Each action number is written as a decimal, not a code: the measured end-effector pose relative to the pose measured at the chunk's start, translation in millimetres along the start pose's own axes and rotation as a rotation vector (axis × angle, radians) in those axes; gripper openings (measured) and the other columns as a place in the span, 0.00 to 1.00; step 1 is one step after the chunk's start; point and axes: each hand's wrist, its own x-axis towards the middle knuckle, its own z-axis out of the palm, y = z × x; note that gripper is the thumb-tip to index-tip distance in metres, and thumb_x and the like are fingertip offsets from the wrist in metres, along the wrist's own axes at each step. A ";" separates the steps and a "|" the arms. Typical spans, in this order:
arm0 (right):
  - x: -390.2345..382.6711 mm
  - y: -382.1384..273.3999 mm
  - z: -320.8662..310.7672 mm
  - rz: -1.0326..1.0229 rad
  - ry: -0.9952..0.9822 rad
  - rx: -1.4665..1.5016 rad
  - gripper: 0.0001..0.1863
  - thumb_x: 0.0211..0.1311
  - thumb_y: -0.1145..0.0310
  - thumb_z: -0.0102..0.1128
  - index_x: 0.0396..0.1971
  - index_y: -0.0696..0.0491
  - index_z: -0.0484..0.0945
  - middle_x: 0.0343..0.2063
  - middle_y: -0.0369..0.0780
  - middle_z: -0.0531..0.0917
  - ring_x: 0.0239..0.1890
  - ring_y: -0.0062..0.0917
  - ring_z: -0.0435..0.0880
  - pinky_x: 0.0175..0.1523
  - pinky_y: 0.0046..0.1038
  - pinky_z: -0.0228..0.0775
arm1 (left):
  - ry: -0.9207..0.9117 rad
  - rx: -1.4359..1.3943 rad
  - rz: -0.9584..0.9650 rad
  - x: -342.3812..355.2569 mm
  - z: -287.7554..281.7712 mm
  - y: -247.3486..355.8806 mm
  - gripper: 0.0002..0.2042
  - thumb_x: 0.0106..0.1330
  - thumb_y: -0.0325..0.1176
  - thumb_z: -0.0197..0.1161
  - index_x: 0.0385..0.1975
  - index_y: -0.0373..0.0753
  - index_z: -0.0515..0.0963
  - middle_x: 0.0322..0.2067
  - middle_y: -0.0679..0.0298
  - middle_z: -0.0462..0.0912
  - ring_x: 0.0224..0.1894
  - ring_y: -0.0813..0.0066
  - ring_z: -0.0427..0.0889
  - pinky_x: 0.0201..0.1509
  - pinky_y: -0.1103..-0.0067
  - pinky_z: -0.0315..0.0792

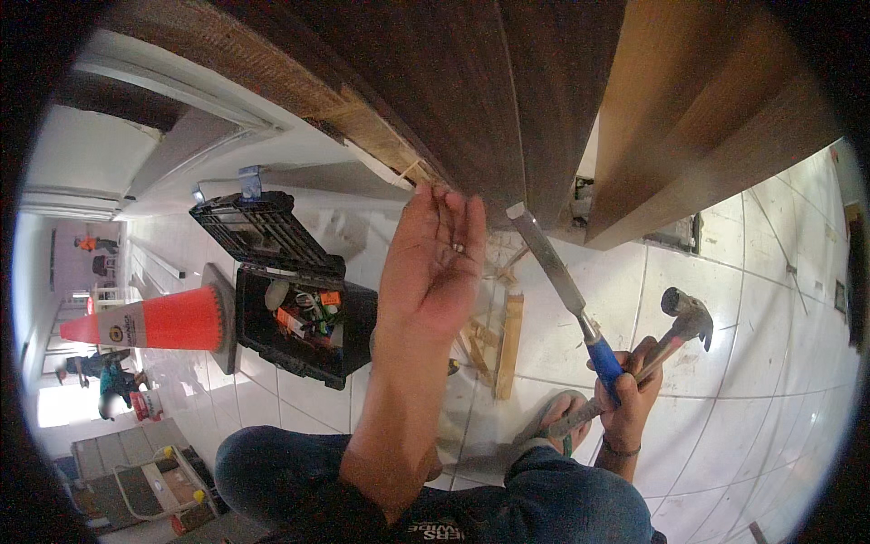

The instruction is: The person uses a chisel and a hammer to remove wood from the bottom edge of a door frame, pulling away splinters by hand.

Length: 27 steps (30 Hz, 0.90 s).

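While the right hand point(634, 392) is closed around two tools at once, the left hand point(437, 258) is held palm up near the middle of the frame, with its fingers side by side and a bit curled. Some tiny shiny bits point(459, 247) sit by its fingers, too small to tell what they are. The chisel point(564, 288), with its blue handle, is right of the middle and points up and to the left. The hammer point(692, 321) crosses it in the same hand, with its head on the right side. The left fingertips are right by the edge of a big dark wood board point(435, 82) at the top of the frame; I cannot tell if they touch. Wood strips point(510, 349) lie on the white tile floor point(725, 363) below the middle. Left of the middle is an open black toolbox point(360, 326) full of stuff, and farther left is an orange cone point(186, 319).
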 end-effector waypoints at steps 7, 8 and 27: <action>0.5 -1.8 -2.9 0.000 -0.007 0.046 0.28 0.49 0.56 0.73 0.32 0.49 0.59 0.26 0.48 0.81 0.12 0.13 0.68 0.14 0.14 0.55 | -0.076 -0.114 -0.157 5.0 0.4 -1.5 0.05 0.65 0.30 0.58 0.31 0.36 0.74 0.26 0.65 0.76 0.32 0.73 0.76 0.43 0.75 0.76; -0.1 -2.5 -3.1 0.004 0.006 0.040 0.27 0.49 0.57 0.72 0.33 0.50 0.59 0.26 0.49 0.81 0.12 0.14 0.69 0.14 0.14 0.56 | -0.088 -0.141 -0.183 6.1 0.1 -1.9 0.05 0.65 0.30 0.58 0.30 0.36 0.74 0.24 0.66 0.74 0.30 0.74 0.75 0.40 0.76 0.75; 4.2 6.4 -4.7 0.008 -0.010 0.099 0.27 0.50 0.58 0.72 0.34 0.50 0.59 0.27 0.49 0.81 0.11 0.14 0.68 0.11 0.14 0.54 | 0.018 -0.071 0.107 -16.4 24.3 9.8 0.07 0.62 0.26 0.58 0.37 0.32 0.72 0.35 0.58 0.78 0.36 0.69 0.78 0.44 0.77 0.77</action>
